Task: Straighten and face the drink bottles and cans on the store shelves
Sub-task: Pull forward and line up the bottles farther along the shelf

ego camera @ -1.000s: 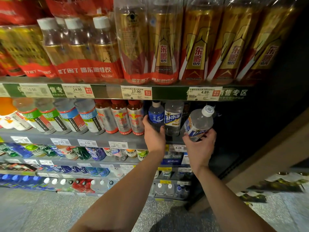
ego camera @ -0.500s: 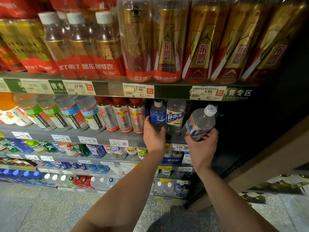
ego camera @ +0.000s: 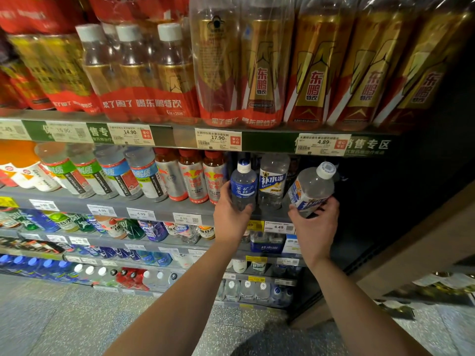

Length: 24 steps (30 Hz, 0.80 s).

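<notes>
Left hand [ego camera: 231, 214] wraps the blue-label bottle [ego camera: 243, 186] low; right hand [ego camera: 314, 224] clasps the tilted clear bottle [ego camera: 312, 190], cap toward 1 o'clock. Full, smooth plastic: likely heavy, slippery; hold mid-body.

Grey speckled floor [ego camera: 64, 325] below dim, tiered metal shelving [ego camera: 154, 209].

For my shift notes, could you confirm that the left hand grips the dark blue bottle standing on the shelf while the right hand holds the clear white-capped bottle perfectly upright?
Not quite: the head view shows the clear white-capped bottle tilted, cap leaning right, in the right hand. The rest holds: the left hand grips the dark blue bottle standing on the shelf.
</notes>
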Motion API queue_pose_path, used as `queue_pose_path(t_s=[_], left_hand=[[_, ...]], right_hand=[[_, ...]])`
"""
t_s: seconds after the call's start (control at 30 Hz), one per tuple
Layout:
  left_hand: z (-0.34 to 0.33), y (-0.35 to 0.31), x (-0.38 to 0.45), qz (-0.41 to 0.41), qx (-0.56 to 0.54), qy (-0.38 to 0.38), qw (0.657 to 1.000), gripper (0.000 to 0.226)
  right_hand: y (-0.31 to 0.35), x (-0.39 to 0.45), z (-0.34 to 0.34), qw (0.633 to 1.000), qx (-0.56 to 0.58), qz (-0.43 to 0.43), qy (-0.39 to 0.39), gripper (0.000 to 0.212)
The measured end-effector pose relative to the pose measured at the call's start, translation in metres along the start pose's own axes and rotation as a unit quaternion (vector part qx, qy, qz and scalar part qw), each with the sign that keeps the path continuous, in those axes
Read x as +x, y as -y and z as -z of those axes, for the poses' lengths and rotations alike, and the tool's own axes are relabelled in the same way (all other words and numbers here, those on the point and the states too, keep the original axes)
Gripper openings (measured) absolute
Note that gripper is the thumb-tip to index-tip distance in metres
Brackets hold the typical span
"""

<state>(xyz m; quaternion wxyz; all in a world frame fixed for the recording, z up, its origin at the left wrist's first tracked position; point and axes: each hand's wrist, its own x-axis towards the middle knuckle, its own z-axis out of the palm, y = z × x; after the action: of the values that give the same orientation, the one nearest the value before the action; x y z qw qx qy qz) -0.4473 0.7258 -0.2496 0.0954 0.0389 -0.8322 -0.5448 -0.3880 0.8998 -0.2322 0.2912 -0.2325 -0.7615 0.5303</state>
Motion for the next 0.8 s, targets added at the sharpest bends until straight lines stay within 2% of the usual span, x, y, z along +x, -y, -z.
queue_pose_path(t_s=[0.17,0.3,0.47,0.63,0.8], left_hand=[[-0.013,-0.015,-0.007,-0.001,0.037,-0.082,0.996,0.084],[-0.015,-0.018,-0.011,0.002,0.036,-0.1,0.994,0.077],[-0.003,-0.01,-0.016,-0.025,-0.031,-0.084,0.996,0.08],[0.016,-0.009,-0.023,-0.053,-0.078,-0.075,0.993,0.085],[0.041,-0.008,-0.02,-0.039,-0.134,-0.046,0.989,0.084]], right_hand=[[0.0,-0.001,-0.001,1.0,-0.003,0.002,-0.001,0.067],[0.0,-0.001,0.0,1.0,-0.004,0.002,0.001,0.067],[0.005,-0.005,0.002,0.999,0.031,-0.005,-0.013,0.065],[0.016,-0.018,0.001,0.997,0.073,-0.001,-0.029,0.073],[0.025,-0.041,-0.015,0.995,0.091,-0.01,-0.028,0.065]])
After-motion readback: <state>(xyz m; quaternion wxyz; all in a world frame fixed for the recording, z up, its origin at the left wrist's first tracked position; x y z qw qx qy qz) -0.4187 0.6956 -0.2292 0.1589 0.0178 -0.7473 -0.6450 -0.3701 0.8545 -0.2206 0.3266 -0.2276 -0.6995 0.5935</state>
